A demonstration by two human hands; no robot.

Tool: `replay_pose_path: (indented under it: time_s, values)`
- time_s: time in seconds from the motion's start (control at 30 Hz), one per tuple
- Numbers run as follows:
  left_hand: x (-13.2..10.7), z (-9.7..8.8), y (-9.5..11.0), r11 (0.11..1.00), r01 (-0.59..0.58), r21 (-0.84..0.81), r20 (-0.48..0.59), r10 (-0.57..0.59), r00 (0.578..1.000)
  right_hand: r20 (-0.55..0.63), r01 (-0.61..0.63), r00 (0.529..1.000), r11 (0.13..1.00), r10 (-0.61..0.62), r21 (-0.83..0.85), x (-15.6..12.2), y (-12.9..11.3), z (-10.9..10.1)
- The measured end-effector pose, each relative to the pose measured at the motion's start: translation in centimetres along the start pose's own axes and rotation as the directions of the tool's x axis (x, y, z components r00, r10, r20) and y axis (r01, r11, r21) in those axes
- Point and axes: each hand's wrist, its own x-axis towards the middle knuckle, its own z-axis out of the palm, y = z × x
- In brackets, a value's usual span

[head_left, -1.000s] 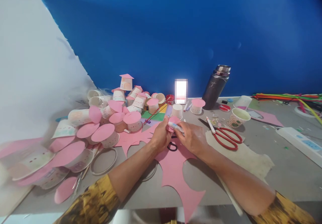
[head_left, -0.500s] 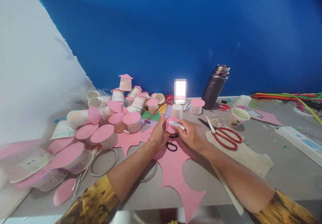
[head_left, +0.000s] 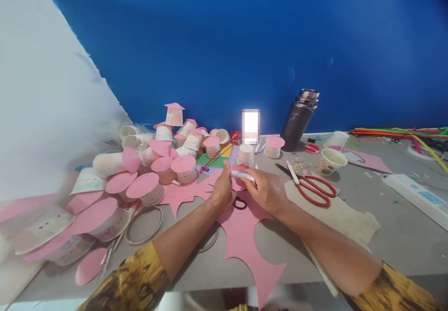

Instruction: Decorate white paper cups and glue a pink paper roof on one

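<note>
My left hand (head_left: 223,187) pinches a small pink paper disc (head_left: 238,184) by its left side. The fingers of my right hand (head_left: 266,187) are closed round a slim white tube (head_left: 243,175) with pale blue print. The tube lies slantwise over the disc, its tip by the disc's upper left; whether it touches the paper I cannot tell. Just beyond my hands an upturned white paper cup (head_left: 245,155) stands on the table. Beneath my hands lies a pink sheet with round cut-outs (head_left: 241,236), and a dark scissor handle loop (head_left: 240,203) rests on it.
Paper cups with pink disc tops (head_left: 143,189) are heaped at the left. To the right are red-handled scissors (head_left: 317,192), a beige cloth (head_left: 345,220), a green-patterned cup (head_left: 332,162) and a white power strip (head_left: 418,199). A dark flask (head_left: 300,122) stands by the blue wall.
The pink disc in my left hand has tilted and sunk slightly. My right hand has shifted the tube's tip a little left and down. Everything around stays in place.
</note>
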Motion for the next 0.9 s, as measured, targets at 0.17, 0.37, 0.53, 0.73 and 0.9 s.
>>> replay_pose_path:
  time_s: [0.17, 0.37, 0.53, 0.73, 0.9]
  values:
    - [-0.8, 0.6, -0.8, 0.988, -0.090, 0.123, -0.001, 0.090, 0.996, 0.004, -0.134, 0.991, 0.990, 0.134, -0.037, 0.4, -0.3, -0.5]
    - [-0.8, 0.9, -0.2, 0.978, -0.166, 0.123, 0.114, 0.153, 0.982, 0.044, -0.186, 0.982, 0.982, 0.186, 0.010, 1.0, 0.6, -0.9]
    - [-0.2, 0.4, 1.5, 0.995, -0.037, 0.092, 0.076, 0.031, 0.997, 0.076, 0.030, 0.997, 0.997, -0.035, 0.075, 0.9, 0.6, -1.0]
    - [-0.5, 0.9, 1.0, 0.997, -0.015, 0.071, 0.041, 0.012, 0.999, 0.096, -0.010, 0.995, 1.000, 0.008, 0.022, 0.6, 0.1, -1.1]
    - [-0.7, 1.2, 0.1, 0.994, -0.110, 0.018, 0.162, 0.106, 0.981, 0.075, -0.118, 0.990, 0.993, 0.117, 0.010, 0.5, 0.1, -0.7]
